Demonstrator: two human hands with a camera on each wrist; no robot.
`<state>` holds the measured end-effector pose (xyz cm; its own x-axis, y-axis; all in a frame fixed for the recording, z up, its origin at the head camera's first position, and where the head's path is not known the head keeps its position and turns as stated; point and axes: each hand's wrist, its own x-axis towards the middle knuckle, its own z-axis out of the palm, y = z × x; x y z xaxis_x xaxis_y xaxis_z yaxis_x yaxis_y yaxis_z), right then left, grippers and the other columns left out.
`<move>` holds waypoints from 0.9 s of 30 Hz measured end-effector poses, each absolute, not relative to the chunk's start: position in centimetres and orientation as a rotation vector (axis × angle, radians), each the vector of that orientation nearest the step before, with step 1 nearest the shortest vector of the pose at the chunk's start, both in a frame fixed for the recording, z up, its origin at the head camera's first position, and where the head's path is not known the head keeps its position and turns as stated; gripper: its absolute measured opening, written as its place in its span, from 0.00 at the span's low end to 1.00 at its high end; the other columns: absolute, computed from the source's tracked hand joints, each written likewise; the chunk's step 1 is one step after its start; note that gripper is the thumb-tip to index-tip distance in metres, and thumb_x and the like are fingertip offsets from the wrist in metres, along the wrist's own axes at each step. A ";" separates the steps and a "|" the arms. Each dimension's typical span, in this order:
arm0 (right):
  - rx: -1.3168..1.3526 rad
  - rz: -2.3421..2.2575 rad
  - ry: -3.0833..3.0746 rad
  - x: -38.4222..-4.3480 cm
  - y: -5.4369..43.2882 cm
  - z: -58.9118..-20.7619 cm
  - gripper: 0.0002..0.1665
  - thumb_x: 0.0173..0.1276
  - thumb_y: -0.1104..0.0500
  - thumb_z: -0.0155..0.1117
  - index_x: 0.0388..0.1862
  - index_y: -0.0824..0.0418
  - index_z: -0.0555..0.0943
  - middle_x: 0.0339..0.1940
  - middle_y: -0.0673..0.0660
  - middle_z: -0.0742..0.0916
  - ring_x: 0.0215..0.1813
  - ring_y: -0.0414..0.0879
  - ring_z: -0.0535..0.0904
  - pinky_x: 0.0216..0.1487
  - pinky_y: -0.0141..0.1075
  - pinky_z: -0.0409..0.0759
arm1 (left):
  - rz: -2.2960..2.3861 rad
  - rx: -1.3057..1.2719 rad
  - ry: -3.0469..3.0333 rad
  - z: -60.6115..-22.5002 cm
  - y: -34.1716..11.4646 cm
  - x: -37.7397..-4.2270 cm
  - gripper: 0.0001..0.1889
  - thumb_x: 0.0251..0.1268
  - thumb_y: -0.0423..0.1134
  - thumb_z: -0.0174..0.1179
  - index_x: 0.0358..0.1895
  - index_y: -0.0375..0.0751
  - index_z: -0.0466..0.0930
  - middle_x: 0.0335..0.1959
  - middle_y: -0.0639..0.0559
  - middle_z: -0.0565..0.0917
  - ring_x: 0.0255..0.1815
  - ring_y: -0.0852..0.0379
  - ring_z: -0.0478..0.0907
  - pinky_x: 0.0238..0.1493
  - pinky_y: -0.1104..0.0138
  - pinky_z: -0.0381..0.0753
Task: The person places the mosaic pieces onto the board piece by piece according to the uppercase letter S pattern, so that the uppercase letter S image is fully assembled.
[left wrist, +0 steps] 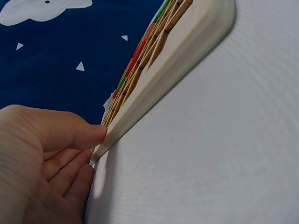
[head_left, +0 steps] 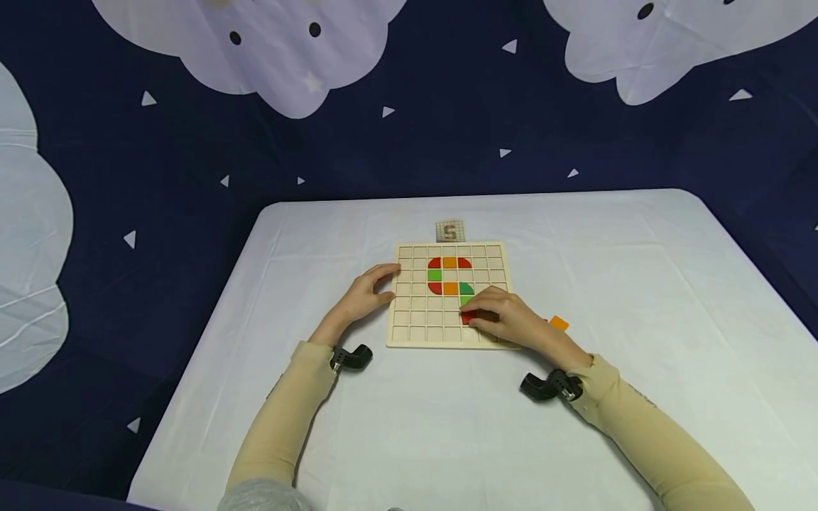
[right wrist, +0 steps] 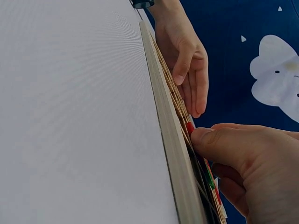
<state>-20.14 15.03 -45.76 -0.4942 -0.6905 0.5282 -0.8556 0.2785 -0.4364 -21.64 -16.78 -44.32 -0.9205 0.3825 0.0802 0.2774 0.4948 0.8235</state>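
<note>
A square wooden grid board point(head_left: 422, 321) lies flat, with red, orange and green tiles set in its cells in a curving shape. At its left edge rests my left hand point(head_left: 368, 292), with loosely extended fingers and the thumb point(left wrist: 88, 135) against the side. My right hand point(head_left: 508, 316) is over the lower right part of the board. Its thumb and fingers pinch a red tile point(head_left: 468, 318) in a cell just below a light green tile point(head_left: 466, 300). In the right wrist view, the red tile point(right wrist: 189, 127) shows at the thumb tip.
Behind the board lies a small pattern card point(head_left: 450, 231) with an S-like figure. A loose orange tile point(head_left: 559, 323) is on the white cloth right of the board, partly behind my right wrist. A dark blue curtain point(head_left: 447, 156) with cloud prints hangs behind the table.
</note>
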 end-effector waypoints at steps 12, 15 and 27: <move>1.147 1.448 -2.430 -18.6 15.3 -41.2 0.15 0.57 0.68 0.69 0.45 0.66 0.84 0.45 0.57 0.85 0.51 0.47 0.78 0.56 0.40 0.76 | 1.415 0.560 2.606 -44.5 -16.7 -21.7 0.31 0.59 0.24 0.59 0.67 0.33 0.64 0.68 0.40 0.65 0.68 0.46 0.61 0.69 0.62 0.59; 0.944 1.763 -2.454 -18.3 16.5 -39.0 0.15 0.62 0.69 0.64 0.49 0.68 0.82 0.49 0.60 0.84 0.54 0.43 0.77 0.62 0.36 0.70 | 1.408 0.561 2.613 -44.4 -16.7 -21.7 0.31 0.59 0.24 0.59 0.67 0.33 0.64 0.68 0.40 0.65 0.68 0.46 0.61 0.69 0.62 0.59; 0.399 1.855 -2.434 -15.5 23.9 -39.5 0.21 0.64 0.61 0.65 0.55 0.68 0.79 0.51 0.52 0.84 0.52 0.43 0.78 0.51 0.26 0.76 | 1.405 0.545 2.599 -44.2 -16.6 -21.6 0.31 0.59 0.24 0.59 0.68 0.34 0.63 0.68 0.41 0.64 0.69 0.47 0.60 0.69 0.61 0.58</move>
